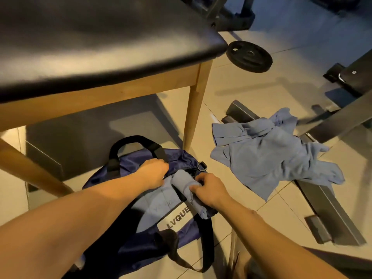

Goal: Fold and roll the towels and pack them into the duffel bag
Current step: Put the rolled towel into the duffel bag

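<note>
Towel roll being packed into duffel bag

Table (112, 57) with dark padded top and wooden legs is seen at upper left, the duffel bag (124, 244) lying on the tiled floor partly beneath it; bag is navy, black handles, white label reading "LVQUE" partly visible. Left hand (154, 171) is closed on the bag's fabric at the far edge of the opening, just below the black handle (136, 146); opening is judged to be held wide so the roll can be fed in. Inside the opening a flatter pale blue towel (155, 206) is seen, apparently already packed; how many lie under it cannot be told. Rolled towel (188, 191) is gripped by the right hand (209, 190), fingers curled around its near side; roll lies diagonally across the bag mouth, far end tucked in, near end seemingly out over the rim; it is judged to be mid-insertion, not yet seated. Further right, loose towels (271, 152) are heaped unfolded on the floor, draped over a metal frame (330, 208); these are judged as work left. Weight plate (249, 56) lies well apart, upper right of the table corner.
</note>
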### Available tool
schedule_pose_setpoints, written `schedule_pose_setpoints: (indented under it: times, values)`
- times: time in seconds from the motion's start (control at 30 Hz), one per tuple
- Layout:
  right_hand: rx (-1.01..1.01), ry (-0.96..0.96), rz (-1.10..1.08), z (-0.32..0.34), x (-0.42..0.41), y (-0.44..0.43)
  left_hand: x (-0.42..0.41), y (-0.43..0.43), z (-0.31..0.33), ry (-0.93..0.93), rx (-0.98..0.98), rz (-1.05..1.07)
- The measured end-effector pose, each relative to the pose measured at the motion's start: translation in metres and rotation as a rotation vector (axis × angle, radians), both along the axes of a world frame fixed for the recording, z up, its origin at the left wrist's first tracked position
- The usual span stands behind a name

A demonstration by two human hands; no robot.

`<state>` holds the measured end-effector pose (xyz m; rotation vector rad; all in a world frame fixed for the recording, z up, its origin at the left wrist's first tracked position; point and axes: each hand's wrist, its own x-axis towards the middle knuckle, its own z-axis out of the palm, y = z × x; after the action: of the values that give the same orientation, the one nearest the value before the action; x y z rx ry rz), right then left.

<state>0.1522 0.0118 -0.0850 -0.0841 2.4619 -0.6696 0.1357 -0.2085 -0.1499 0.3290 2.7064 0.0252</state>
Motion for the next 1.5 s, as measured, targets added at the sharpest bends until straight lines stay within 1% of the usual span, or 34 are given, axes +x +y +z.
schedule_pose_setpoints:
  times: [0.07,0.1,0.2,0.27,0.33,0.4,0.47,0.53,0.6,0.7,0.77,0.93,1.0,1.07,1.17,1.23,1.3,1.37,1.43,1.5]
  values:
    - [0.018,0.013,-0.012,0.000,0.000,-0.002,-0.002,-0.004,0.003,-0.022,0.007,-0.005]
    - [0.025,0.017,-0.013,0.000,0.000,-0.003,-0.005,-0.008,0.006,-0.020,0.050,0.013]
    - [0.035,0.021,-0.028,0.000,-0.002,-0.008,-0.018,-0.028,0.023,-0.043,0.348,0.179]
    - [0.010,0.035,-0.040,-0.001,-0.005,-0.015,-0.026,-0.044,0.037,-0.088,0.504,0.297]
    - [-0.062,0.064,-0.066,-0.003,-0.009,-0.028,-0.027,-0.056,0.047,-0.076,0.609,0.382]
    - [-0.151,0.108,-0.135,-0.008,-0.012,-0.043,-0.025,-0.060,0.054,-0.018,0.710,0.454]
    - [-0.138,0.133,-0.175,-0.017,-0.012,-0.053,-0.023,-0.059,0.058,0.001,0.751,0.466]
    - [-0.081,0.121,-0.175,-0.026,-0.008,-0.057,-0.021,-0.054,0.061,-0.060,0.705,0.399]
    - [-0.066,0.131,-0.195,-0.032,-0.007,-0.057,-0.020,-0.049,0.057,-0.132,0.642,0.322]
    - [-0.124,0.160,-0.243,-0.035,-0.005,-0.050,-0.022,-0.044,0.049,-0.216,0.573,0.229]
    - [-0.162,0.137,-0.262,-0.037,-0.004,-0.046,-0.024,-0.040,0.046,-0.245,0.538,0.174]
    - [-0.231,0.074,-0.333,-0.039,-0.010,-0.045,-0.020,-0.025,0.045,-0.084,0.488,0.075]
    - [-0.235,0.080,-0.328,-0.034,-0.009,-0.044,-0.020,-0.023,0.042,-0.066,0.457,0.021]
    - [-0.197,0.075,-0.274,-0.031,-0.004,-0.042,-0.023,-0.024,0.037,-0.094,0.423,0.000]
    - [-0.106,0.091,-0.170,-0.032,-0.001,-0.040,-0.025,-0.024,0.035,-0.150,0.402,0.013]
    - [-0.111,0.131,-0.206,-0.033,-0.005,-0.039,-0.026,-0.022,0.034,-0.153,0.434,0.013]
    - [-0.152,0.167,-0.224,-0.033,-0.008,-0.038,-0.023,-0.016,0.031,-0.116,0.450,0.047]
    - [-0.182,0.153,-0.205,-0.036,-0.007,-0.036,-0.017,-0.005,0.027,-0.041,0.391,0.065]
    - [-0.157,0.153,-0.170,-0.038,-0.005,-0.030,-0.012,0.007,0.025,0.006,0.310,0.080]
    - [-0.073,0.258,-0.141,-0.033,-0.001,-0.019,-0.016,0.012,0.022,0.000,0.267,0.090]
